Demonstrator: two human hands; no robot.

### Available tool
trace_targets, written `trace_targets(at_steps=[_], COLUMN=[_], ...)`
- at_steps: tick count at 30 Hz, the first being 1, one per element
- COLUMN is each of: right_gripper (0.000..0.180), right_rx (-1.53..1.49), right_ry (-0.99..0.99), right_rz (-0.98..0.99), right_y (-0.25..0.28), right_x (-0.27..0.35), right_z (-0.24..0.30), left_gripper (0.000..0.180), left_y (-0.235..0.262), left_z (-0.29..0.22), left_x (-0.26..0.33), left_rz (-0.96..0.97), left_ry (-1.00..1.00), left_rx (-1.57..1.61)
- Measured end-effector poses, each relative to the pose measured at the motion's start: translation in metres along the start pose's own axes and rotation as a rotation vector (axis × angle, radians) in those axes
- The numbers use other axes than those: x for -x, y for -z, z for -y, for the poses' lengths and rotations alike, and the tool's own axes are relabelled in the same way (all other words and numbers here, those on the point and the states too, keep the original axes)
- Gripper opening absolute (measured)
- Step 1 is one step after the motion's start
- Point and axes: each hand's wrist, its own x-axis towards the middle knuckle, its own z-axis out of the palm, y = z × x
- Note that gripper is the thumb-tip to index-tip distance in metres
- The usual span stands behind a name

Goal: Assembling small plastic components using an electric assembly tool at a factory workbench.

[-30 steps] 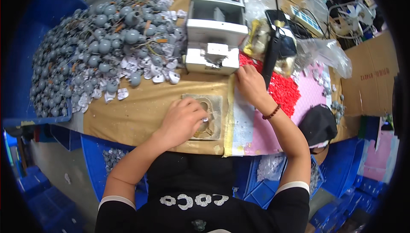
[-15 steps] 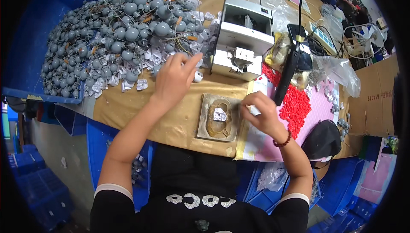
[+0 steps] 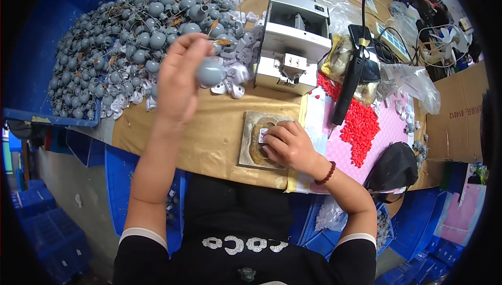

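My left hand is raised beside the heap of grey ball-shaped parts, its fingers pinched together. A larger-looking grey ball part hangs just right of these fingers and appears held by its thin wires; the grip itself is partly hidden. My right hand reaches over a square fixture block with a hollowed, brownish recess. Its curled fingers are closed at a small white plastic piece in that recess, covering the piece's right side.
Behind the block stands a white bench machine. Right of it lie a black corded electric screwdriver, a spread of small red parts and a black cloth pouch. White plastic pieces edge the heap; a blue bin is far left.
My left hand has drawn left, and a grey ball part now hangs by its fingers. My right hand has moved left and down onto the white piece in the block.
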Motion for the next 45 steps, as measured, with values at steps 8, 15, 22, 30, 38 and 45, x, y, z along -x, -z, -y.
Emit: trace_targets(at_steps=[8,15,22,30,38,45], right_gripper=[0.033,0.025,0.023,0.019,0.018,0.042], right_rx=[-0.194,-0.335,-0.352,-0.407,-0.454,-0.103], right_ry=[-0.179,-0.343,-0.332,-0.330,-0.292,-0.294], right_rz=[-0.052,-0.182,-0.259,-0.202,0.034,0.093], right_y=[0.010,0.030,0.038,0.032,0.016,-0.054], right_x=[-0.005,-0.014,-0.027,-0.032,-0.092,-0.152], right_z=[-0.001,-0.004,-0.009,-0.013,0.000,0.002], left_gripper=[0.030,0.038,0.044,0.037,0.036,0.035], left_y=[0.028,0.029,0.041,0.064,0.088,0.089], left_z=[-0.044,-0.047,-0.070,-0.046,-0.036,-0.042], left_x=[0.024,0.017,0.012,0.005,0.012,0.018], left_rz=[0.225,0.187,0.318,0.222,0.164,0.200], left_ry=[0.124,-0.046,-0.107,0.029,-0.054,-0.019], left_rx=[-0.280,-0.776,-0.767,-0.854,-0.990,-0.975])
